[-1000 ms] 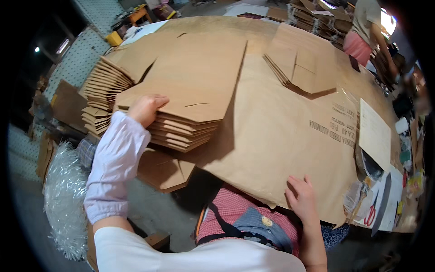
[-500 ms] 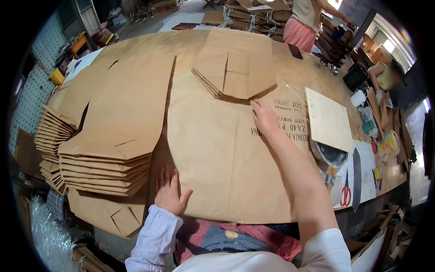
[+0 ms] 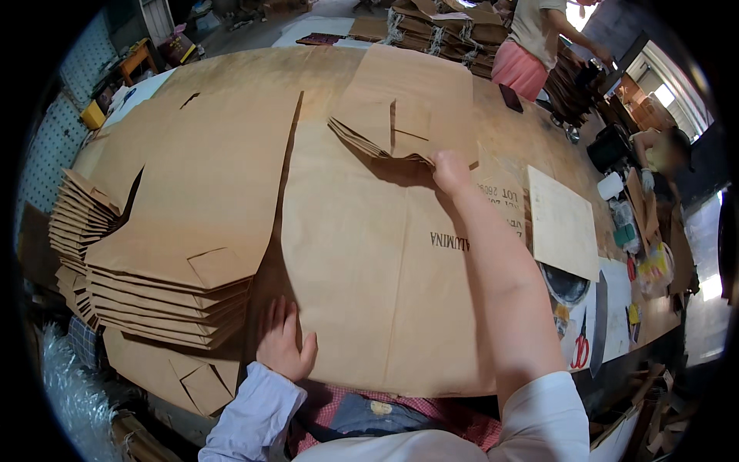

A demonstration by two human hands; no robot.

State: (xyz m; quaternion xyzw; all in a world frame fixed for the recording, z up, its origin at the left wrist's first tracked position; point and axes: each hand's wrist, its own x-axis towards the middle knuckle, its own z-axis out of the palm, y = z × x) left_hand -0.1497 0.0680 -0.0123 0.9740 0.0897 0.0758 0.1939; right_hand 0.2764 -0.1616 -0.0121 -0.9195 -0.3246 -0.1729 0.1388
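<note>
A brown paper bag [image 3: 350, 262] with dark printing lies flat before me on the table. On its left edge rests my left hand [image 3: 285, 343], fingers spread and holding nothing. My right hand [image 3: 451, 172] reaches forward and grips the near edge of a few layered paper bags [image 3: 419, 85], with folded ends, at the far side. That edge is bent up slightly under my fingers; the thumb is partly hidden. Left of the flat bag stands a thick stack of paper bags [image 3: 192, 185], its folded ends fanned toward me.
A pale square board [image 3: 560, 223] lies right of the bag, partly over a dark round pan [image 3: 566, 283]. Red-handled scissors [image 3: 581, 346] and a long dark blade [image 3: 599, 323] are near the right edge. A phone [image 3: 510, 98] lies farther back. Two people work beyond the table.
My right hand has closed on the edge of the far paper bags and lifted it a little. My left hand stays at the flat bag's edge. The whole view has shifted slightly.
</note>
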